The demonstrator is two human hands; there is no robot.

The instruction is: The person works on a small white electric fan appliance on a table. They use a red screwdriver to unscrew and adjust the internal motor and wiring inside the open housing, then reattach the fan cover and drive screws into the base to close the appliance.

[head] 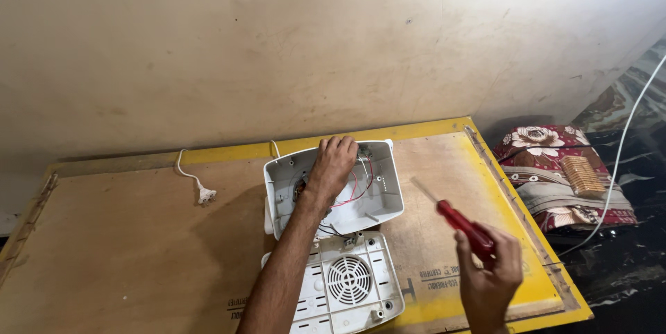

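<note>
My left hand [331, 165] rests open inside the white plastic casing [333, 185]; light, thin-walled, wires [361, 181] fragile, so grip by rims. Right hand [489, 271] fist-gripping red screwdriver [461, 223].

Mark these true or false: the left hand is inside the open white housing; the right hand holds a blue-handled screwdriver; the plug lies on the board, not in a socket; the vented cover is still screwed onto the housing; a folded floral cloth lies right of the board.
1. The left hand is inside the open white housing. True.
2. The right hand holds a blue-handled screwdriver. False: the screwdriver has a red handle.
3. The plug lies on the board, not in a socket. True.
4. The vented cover is still screwed onto the housing. False: it lies apart on the board, nearer the person, joined only by wires.
5. A folded floral cloth lies right of the board. True.
</note>
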